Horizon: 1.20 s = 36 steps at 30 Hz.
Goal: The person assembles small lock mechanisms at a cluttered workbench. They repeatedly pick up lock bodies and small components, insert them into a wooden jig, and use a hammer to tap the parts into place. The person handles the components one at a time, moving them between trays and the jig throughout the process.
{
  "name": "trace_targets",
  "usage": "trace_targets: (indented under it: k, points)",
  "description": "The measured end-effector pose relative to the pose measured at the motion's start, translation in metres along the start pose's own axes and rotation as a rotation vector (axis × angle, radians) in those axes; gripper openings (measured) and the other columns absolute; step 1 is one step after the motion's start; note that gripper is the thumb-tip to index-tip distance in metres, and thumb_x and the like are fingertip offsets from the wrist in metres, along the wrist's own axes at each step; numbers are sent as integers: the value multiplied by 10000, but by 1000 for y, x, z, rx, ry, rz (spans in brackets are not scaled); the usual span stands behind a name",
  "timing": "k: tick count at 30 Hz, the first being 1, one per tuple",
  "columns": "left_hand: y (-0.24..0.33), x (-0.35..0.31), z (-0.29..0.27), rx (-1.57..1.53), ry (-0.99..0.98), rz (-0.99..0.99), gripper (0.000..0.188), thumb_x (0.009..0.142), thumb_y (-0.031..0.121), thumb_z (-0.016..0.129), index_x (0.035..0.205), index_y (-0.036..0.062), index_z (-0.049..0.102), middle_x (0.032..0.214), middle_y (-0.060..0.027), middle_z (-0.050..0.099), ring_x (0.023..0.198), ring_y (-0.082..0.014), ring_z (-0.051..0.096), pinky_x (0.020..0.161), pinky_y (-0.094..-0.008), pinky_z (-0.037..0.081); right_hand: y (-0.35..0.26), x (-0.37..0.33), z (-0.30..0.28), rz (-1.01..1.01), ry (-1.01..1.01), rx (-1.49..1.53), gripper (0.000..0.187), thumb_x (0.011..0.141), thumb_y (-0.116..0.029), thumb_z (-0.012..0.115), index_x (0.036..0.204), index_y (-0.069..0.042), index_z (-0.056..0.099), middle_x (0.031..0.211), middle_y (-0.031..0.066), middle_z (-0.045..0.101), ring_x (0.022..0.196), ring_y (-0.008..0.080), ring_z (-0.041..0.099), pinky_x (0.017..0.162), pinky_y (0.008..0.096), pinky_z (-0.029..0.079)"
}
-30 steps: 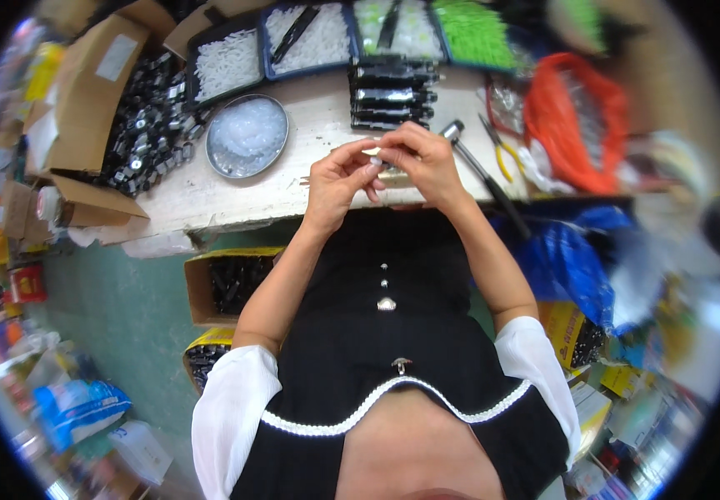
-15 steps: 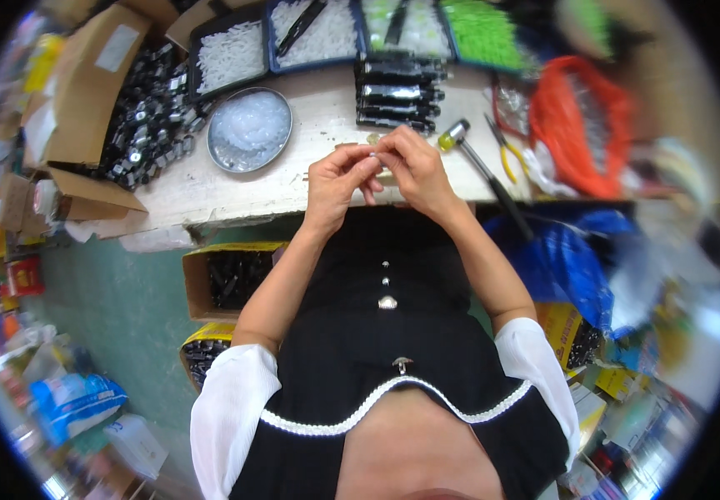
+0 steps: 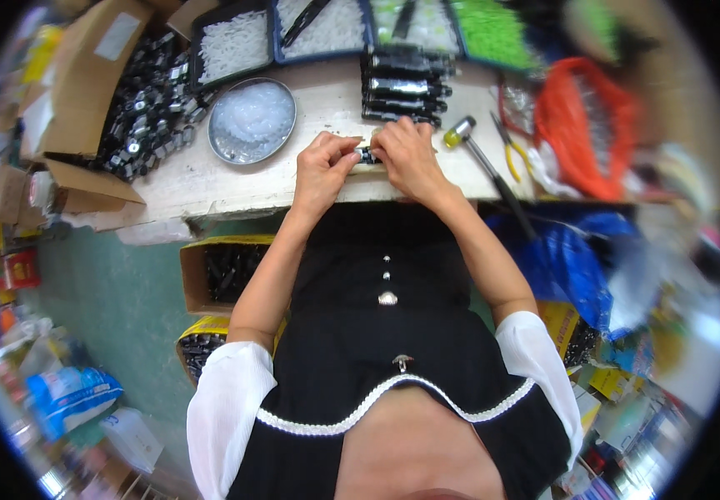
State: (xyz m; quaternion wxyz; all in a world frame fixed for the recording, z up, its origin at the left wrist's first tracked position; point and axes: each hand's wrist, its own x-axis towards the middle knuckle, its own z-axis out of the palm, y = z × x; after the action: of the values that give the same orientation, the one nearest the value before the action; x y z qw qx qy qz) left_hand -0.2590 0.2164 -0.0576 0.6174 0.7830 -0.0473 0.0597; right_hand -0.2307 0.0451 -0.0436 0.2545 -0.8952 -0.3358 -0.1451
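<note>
From my distant place I watch two bare hands at the front edge of a white table (image 3: 177, 185). Between them is a small dark piece (image 3: 367, 156) with a shiny part. The left hand (image 3: 320, 171) has its thumb and fingers closed on the left end of this piece; the right hand (image 3: 410, 160) grips the right end, with fingers bent over it, so I see only the middle.

Just beyond the right hand I find a stack of black tubes (image 3: 408, 87). To its right lie a hammer (image 3: 493, 172), and pliers (image 3: 511, 160) with yellow handles near a red bag (image 3: 558, 125). On the left side, well apart from the hands, I see a round metal dish (image 3: 239, 157) with whitish, translucent contents.
</note>
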Motion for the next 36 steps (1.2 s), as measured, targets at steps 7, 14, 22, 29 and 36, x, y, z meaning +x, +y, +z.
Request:
trace_targets:
  k: [7,14,22,29,36]
  points:
    - [3,4,0,114,-16,35,220,704,-7,680,922,27,676,736,-67,562,640,-143,551,591,-271,450,4,2,5,-63,-14,-61,86,756,-54,594,806,-73,526,789,52,509,817,238,464,725,370,287]
    - [4,7,0,159,-37,26,228,687,2,697,912,31,677,734,-63,564,646,-150,559,607,-272,457,3,3,9,-103,34,-109,85,757,-50,584,810,-69,521,794,58,507,825,239,467,739,379,297]
    - [4,13,3,305,-79,12,224,656,97,745,867,50,685,727,-78,572,663,-206,570,611,-326,453,7,1,12,-64,32,-8,125,700,-33,579,800,-75,516,805,66,503,849,249,465,716,395,291]
    - [7,25,4,395,-172,-92,206,639,149,762,807,53,691,725,-87,585,699,-233,588,624,-346,460,10,2,5,-78,-29,12,91,757,-50,596,812,-80,530,798,45,501,823,234,466,720,371,288]
    - [8,34,1,429,-246,-95,207,633,162,766,789,52,686,784,-113,632,718,-248,624,646,-357,489,18,3,-5,-18,-38,146,51,775,-99,608,822,-99,588,815,23,537,841,207,484,699,365,284]
